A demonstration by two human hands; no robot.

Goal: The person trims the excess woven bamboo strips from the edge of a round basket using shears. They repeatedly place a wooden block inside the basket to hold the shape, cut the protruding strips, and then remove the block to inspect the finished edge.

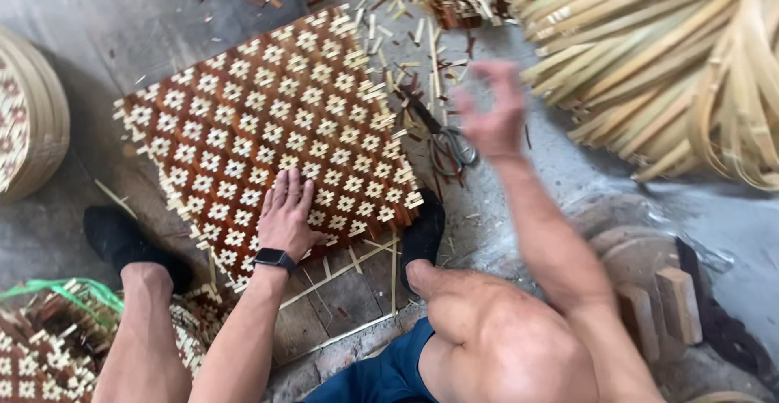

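Note:
A square woven bamboo mat, brown with a pale flower-like pattern, lies on the floor in front of me. My left hand, a dark watch on its wrist, presses flat on the mat's near edge. My right hand hovers blurred above the floor to the right of the mat, fingers apart, holding nothing. Just below it lie scissors with dark handles. My feet in black footwear rest at the mat's near corners.
Cut bamboo scraps litter the floor by the mat's right edge. A large bundle of pale bamboo strips lies at the upper right. A round woven basket is at the left, more woven pieces at the lower left, wooden blocks at the right.

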